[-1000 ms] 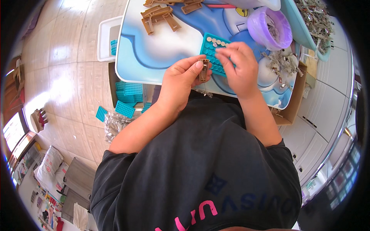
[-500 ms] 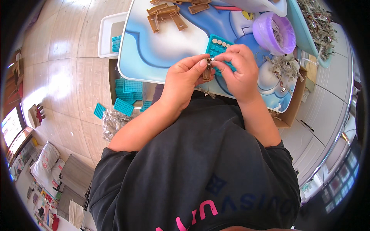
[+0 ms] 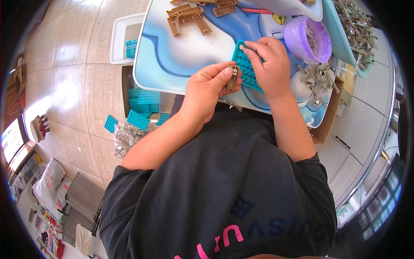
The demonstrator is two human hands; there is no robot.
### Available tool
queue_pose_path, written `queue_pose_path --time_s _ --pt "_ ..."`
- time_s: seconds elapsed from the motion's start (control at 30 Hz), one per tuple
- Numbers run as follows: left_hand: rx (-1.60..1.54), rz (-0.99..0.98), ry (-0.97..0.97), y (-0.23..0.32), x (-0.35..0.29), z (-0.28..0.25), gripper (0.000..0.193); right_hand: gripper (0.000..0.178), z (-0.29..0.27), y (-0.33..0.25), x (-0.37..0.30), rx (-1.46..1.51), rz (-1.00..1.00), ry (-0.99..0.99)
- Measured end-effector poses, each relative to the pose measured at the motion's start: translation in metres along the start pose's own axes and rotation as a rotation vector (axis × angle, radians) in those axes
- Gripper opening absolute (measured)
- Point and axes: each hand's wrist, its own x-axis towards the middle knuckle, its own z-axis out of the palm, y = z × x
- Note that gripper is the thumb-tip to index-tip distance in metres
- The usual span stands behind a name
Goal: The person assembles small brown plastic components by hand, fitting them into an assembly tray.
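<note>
My left hand (image 3: 207,78) grips a small brown plastic casing (image 3: 233,81) between thumb and fingers, with shiny metal parts showing inside its upper end. Beside it, my right hand (image 3: 272,64) reaches over a teal tray (image 3: 246,71) with rows of round pockets. Its thumb and forefinger close on a small pale round piece (image 3: 242,47) at the tray's far end. Whether that piece is lifted from its pocket I cannot tell. The hand hides the rest of that row.
Brown casings (image 3: 189,18) lie at the table's far side. A purple lined bucket (image 3: 317,39), loose metal pieces (image 3: 321,77) and a light-blue bin of similar pieces (image 3: 355,39) are at right. More teal trays (image 3: 144,101) sit in a box at left, below a white bin (image 3: 118,39).
My right hand has moved from the casing to the far end of the teal tray. The left hand stays in place with the casing, whose inner metal parts are now uncovered.
</note>
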Motion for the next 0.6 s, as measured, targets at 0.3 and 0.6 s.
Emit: queue_pose_path --time_s 0.3,0.6 --pt "0.021 -0.002 0.002 -0.001 0.001 -0.001 0.027 0.01 0.004 0.002 -0.003 0.061 0.008 -0.037" --pt "0.015 0.005 0.011 -0.001 0.001 0.0 0.028 0.014 -0.012 -0.018 -0.016 0.234 -0.119 -0.051"
